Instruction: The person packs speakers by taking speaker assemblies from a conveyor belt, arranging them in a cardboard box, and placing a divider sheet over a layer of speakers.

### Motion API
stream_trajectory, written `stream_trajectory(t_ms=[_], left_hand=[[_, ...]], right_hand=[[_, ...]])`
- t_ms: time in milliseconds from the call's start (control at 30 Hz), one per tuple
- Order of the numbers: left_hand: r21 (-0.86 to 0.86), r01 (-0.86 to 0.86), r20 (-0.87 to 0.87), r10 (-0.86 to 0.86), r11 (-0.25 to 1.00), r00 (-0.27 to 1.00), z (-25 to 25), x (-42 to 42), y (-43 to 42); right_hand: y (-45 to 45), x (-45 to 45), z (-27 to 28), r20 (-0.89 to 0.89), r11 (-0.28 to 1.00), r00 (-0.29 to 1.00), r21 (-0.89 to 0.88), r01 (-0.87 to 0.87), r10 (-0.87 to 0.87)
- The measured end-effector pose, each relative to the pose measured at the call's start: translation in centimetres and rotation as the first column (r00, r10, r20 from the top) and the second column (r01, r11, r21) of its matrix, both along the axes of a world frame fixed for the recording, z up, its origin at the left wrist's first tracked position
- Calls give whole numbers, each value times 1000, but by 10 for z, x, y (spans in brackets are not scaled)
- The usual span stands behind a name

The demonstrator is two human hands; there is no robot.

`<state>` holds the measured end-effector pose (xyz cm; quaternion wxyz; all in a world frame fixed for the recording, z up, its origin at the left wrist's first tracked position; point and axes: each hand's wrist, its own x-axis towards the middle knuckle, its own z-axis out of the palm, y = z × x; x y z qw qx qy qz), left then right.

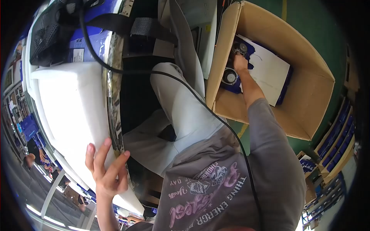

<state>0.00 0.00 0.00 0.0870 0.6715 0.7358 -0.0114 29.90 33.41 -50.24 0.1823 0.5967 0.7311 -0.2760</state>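
My right hand (241,62) reaches down into a cardboard box (314,92) and grips a round dark speaker (241,47); its fingertips are partly hidden. Just below that hand, another round speaker (230,76) with a pale rim lies against the box wall. Dark blue wrapping or padding (252,49) shows around these parts, and a white sheet (268,71) lies flat beside them. My left hand (110,171) is held at the edge of the bench, fingers spread and holding nothing, next to a big block of white foam (69,104).
A black cable (181,81) hangs across the view in front of my lap. A black strap (115,23) and mesh bag (48,46) lie on the bench at upper left. Racks with blue parts (335,142) stand at right. Other people are at left.
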Motion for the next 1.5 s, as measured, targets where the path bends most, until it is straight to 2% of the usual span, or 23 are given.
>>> stream_trajectory(t_ms=[67,100,167,200,300,333,433,567,667,767,867,967,1100,1133,1200,1233,1267,1333,1367,1400,1433,1467,1500], left_hand=[[-9,13,14,-13,1000,1000,12,4,-6],[-16,4,-36,-5,1000,999,7,0,2],[-8,-2,-24,2,1000,1000,3,0,2],[3,9,-9,-9,1000,1000,0,0,2],[-1,30,-9,-30,1000,1000,0,-2,4],[-12,27,-16,-27,1000,1000,1,-2,4],[-12,13,-30,-13,1000,999,3,-1,4],[13,-7,-30,7,1000,1000,-1,-1,2],[14,-17,-24,17,1000,1000,-2,-1,3],[15,-24,-21,25,1000,999,-4,0,3],[18,-31,-22,32,999,999,-5,0,5],[36,-11,1,11,999,1000,-6,0,7],[31,-1,15,0,1000,1000,-8,-1,8],[25,-7,17,7,1000,1000,-8,-1,8],[17,-19,15,19,1000,1000,-9,0,8],[14,-38,24,38,999,999,-9,1,9],[10,-55,35,55,998,998,-9,2,11],[-2,-82,60,82,997,995,-7,8,19],[13,-84,67,83,996,994,-9,7,21],[19,-84,77,82,996,994,-10,7,22],[29,-85,84,82,996,993,-11,8,23],[56,-75,105,69,996,992,-12,8,25],[67,-75,120,67,995,990,-12,8,27]], right_hand=[[-15,12,5,-69,994,994,56,90,-86],[-10,-16,-21,-72,999,997,40,-4,7],[-13,2,-43,31,983,982,20,-185,184],[-15,12,-45,121,947,940,-62,-315,320],[-27,17,-58,-25,994,997,-76,-77,76],[-26,16,-60,-58,990,996,-121,-68,62],[-29,15,-70,-103,990,991,-106,-99,88],[-28,17,-62,-105,980,991,-174,-101,83],[-43,7,-44,16,989,991,-65,-132,134],[-51,1,-37,7,987,987,35,159,-159],[-67,-1,-54,-19,879,892,-179,442,-452],[-81,24,-117,-236,934,907,-174,313,-348],[-60,25,-88,-119,949,965,-242,202,-235],[-55,27,-86,-126,931,945,-256,262,-300],[-46,26,-79,-121,943,955,-234,238,-271],[-42,22,-68,-119,949,960,-221,225,-255],[-37,18,-57,-90,959,993,-278,50,-77],[-38,4,-16,-50,877,961,-399,-269,272],[-57,0,-5,-191,928,956,-259,-268,223],[-68,-7,24,-207,902,929,-251,-352,305],[-82,-5,10,-328,872,859,-163,-461,392],[-87,-15,88,-410,851,825,-183,-493,390],[-98,-18,132,-445,875,842,-218,-432,305]])
